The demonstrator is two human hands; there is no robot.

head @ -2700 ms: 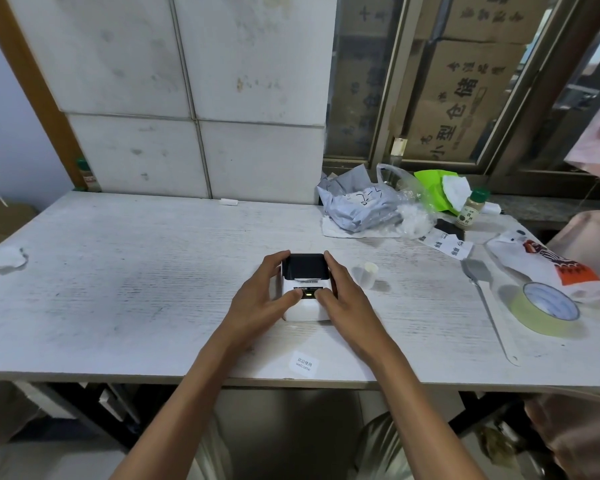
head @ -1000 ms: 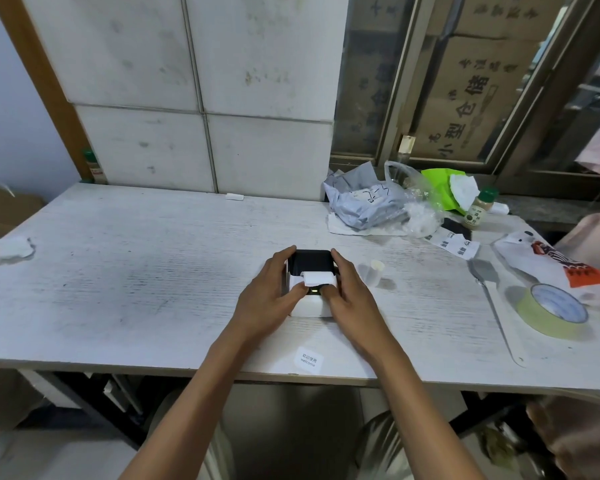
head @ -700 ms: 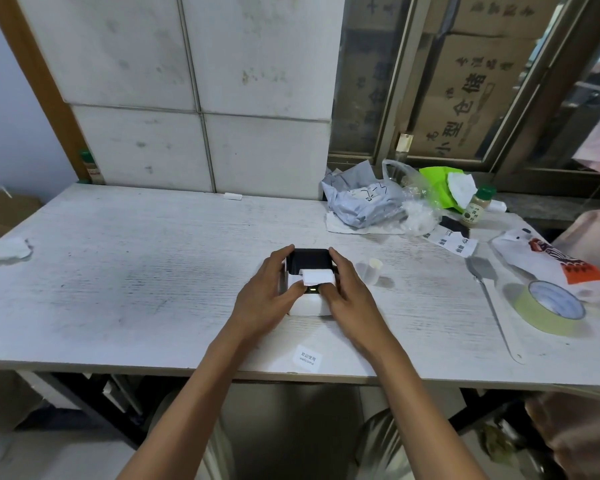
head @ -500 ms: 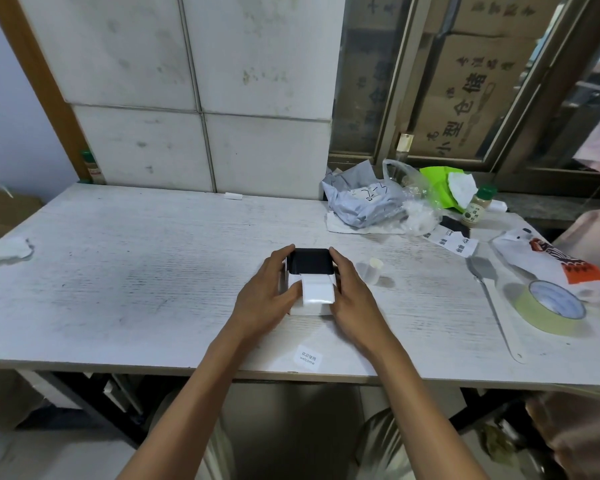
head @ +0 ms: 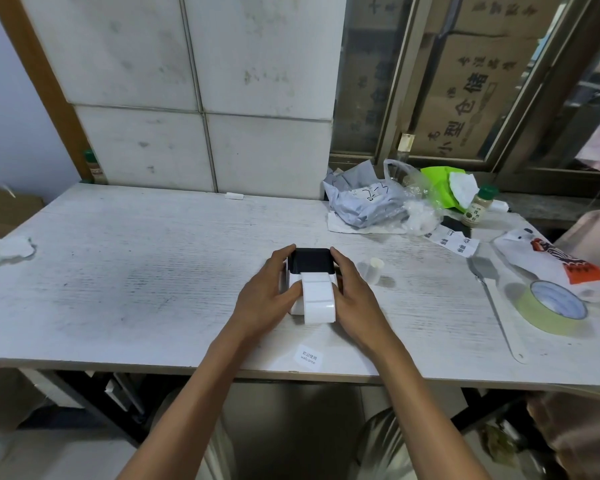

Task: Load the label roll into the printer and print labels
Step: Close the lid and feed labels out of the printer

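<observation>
- The left hand (head: 262,299) and right hand (head: 355,299) clasp the printer (head: 293,299) from either side, fingers curled round its back corners, thumbs lying against its front on either side of the strip.
- Between the thumbs a white label strip (head: 319,301) hangs out of the slot below the black lid (head: 310,259); a second ago only a short tab showed there, and before that none, just a green light.
- So the roll is presumably loaded inside under the shut lid, though it cannot be seen, and printing is under way.
- The strip's free end reaches the printer's front edge, near the table (head: 153,289); whether it carries print is unclear.
- One loose label (head: 307,357) lies nearer the table edge, apart from the printer.
- Likely next: tear the strip off.
</observation>
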